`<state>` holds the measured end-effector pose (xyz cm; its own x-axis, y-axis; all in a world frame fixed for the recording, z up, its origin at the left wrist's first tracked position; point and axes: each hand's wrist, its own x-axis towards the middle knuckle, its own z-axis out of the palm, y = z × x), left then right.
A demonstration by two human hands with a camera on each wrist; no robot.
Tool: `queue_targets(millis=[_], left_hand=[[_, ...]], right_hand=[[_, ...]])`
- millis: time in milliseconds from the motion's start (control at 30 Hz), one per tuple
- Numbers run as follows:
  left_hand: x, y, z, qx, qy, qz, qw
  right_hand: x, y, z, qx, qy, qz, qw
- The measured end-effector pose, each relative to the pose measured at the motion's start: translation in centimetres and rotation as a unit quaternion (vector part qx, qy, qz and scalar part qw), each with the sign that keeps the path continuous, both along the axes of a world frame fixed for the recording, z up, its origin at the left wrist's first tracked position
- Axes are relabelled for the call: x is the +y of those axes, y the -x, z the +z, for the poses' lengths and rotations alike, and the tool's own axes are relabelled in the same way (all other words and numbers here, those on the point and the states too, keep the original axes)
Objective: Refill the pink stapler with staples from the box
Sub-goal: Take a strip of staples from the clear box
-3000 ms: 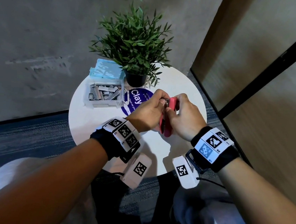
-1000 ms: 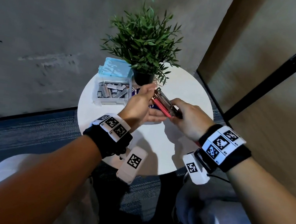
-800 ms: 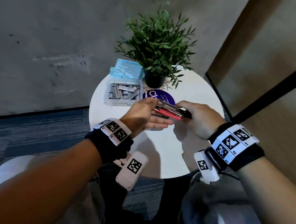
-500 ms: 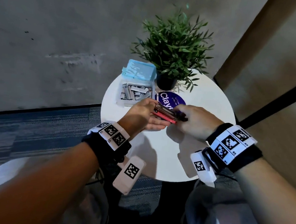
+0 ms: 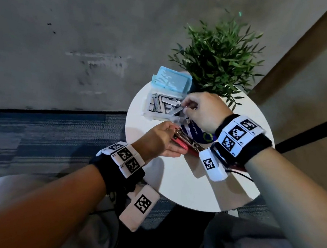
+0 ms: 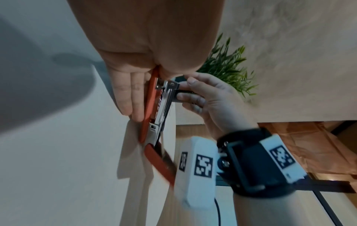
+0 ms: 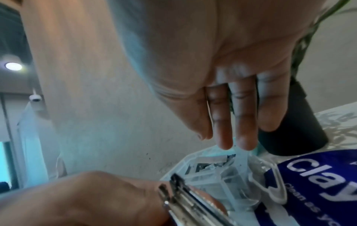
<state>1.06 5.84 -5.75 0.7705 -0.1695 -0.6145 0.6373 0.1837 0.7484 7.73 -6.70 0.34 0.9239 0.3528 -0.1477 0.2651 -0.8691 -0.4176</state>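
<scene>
A: Starting at the left, what is showing?

B: The clear box (image 5: pixel 161 105) is sitting at the table's (image 5: pixel 182 184) far-left edge, its blue lid (image 5: pixel 171 81) hinged back; loose staple strips are lying jumbled inside.

A: And the left hand?

B: The left hand (image 5: pixel 157 141) is holding the pink stapler (image 5: pixel 178 142) near the table's middle, just in front of the box; its fingers are lying straight and close together under the pink base, thumb on top; the top arm is lying swung back, so the metal magazine (image 6: pixel 164 104) is showing uncovered.

A: Moving right?

B: The right hand (image 5: pixel 202 111) is reaching over the box's near corner, thumb and forefinger pinching what looks like a staple strip (image 5: pixel 177 111); the remaining fingers are hanging long and together; behind it a potted plant (image 5: pixel 218 55) is standing, and a purple sticker (image 7: pixel 316 180) is lying on the table beneath the wrist.

A: So how far along?

B: I am judging it roughly halfway; the stapler is already open and a strip is being picked; seating that strip in the magazine and closing the top are still remaining.
</scene>
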Motion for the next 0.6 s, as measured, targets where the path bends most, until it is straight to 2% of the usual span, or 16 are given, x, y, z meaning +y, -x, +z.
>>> queue_targets(millis=[267, 467, 600], left_hand=[[0.9, 0.5, -0.8, -0.034, -0.004, -0.01, 0.999], [0.8, 0.3, -0.9, -0.032, -0.018, -0.026, 0.999], [0.9, 0.5, -0.1, -0.023, -0.015, -0.027, 0.999]], right_hand=[[4.4, -3.0, 0.4, 0.014, 0.08, 0.06, 0.995], [4.0, -2.6, 0.8, 0.036, 0.01, 0.03, 0.999], [3.4, -2.2, 0.9, 0.041, 0.024, 0.03, 0.998]])
